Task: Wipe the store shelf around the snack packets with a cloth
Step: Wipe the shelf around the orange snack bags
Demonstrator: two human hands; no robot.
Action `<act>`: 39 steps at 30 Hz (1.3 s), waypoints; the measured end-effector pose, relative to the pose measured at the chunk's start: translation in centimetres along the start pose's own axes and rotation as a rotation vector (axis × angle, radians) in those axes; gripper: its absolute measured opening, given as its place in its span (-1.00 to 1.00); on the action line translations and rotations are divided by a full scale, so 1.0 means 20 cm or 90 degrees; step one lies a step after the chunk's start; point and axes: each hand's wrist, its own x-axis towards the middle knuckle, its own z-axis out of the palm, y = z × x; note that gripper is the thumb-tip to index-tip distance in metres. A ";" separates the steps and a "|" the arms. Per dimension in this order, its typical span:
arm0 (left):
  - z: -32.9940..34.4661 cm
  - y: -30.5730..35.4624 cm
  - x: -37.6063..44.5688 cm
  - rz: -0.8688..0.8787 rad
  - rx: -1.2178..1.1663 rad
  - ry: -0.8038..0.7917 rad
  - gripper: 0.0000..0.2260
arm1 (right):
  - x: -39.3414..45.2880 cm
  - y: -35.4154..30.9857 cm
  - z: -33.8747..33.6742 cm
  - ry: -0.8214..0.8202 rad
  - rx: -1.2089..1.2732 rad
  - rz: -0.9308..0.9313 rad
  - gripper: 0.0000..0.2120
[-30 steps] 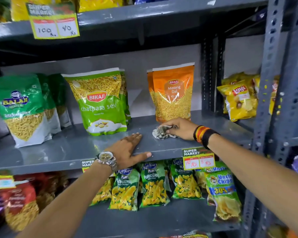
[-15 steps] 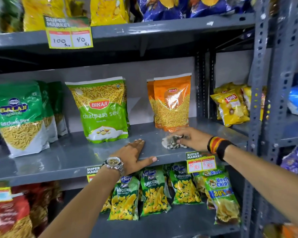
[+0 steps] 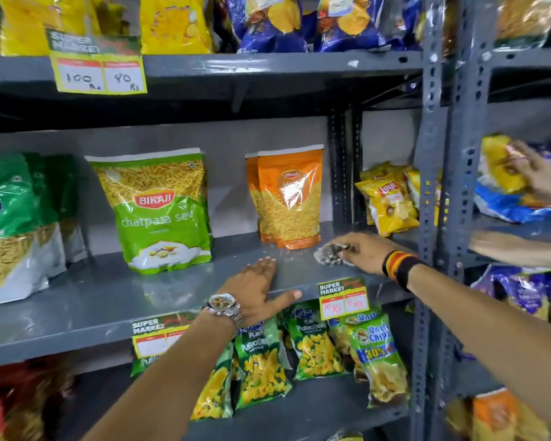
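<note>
Since the earlier frames the right hand has slid the cloth rightward along the shelf, from directly below the orange packet to just past its right corner, while the left hand stays planted. Far left of both hands stand green packets with only part of a logo readable. Beyond the left hand stands a green "BIKAJI chatpata sev" packet, upright and facing out. That left hand lies flat and open, palm down on the shelf near its front edge, fingers pointing to the back wall, thumb spread right, holding nothing; a metal watch sits on the wrist. Between the hands, further back, the orange "BIKAJI" packet stands upright. The right hand's fingers are closed around the crumpled grey cloth, pressing it to the shelf; the bundle shows no clear long axis. Below it hangs a "SUPER MARKET" tag reading "10 Rs" and "5 Rs". Beyond the right wrist sit yellow "Lay's" bags.
</note>
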 end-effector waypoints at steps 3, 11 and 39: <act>0.01 0.07 0.06 0.022 0.009 -0.007 -0.04 | -0.16 -0.10 -0.06 -0.140 0.063 -0.095 -0.70; -0.02 0.16 0.21 0.065 0.032 -0.016 -0.11 | 0.03 0.02 -0.34 0.098 0.122 -0.043 -0.68; 0.05 0.16 0.26 0.057 -0.003 -0.034 -0.09 | 1.16 0.50 0.04 -0.135 -0.052 0.070 -0.60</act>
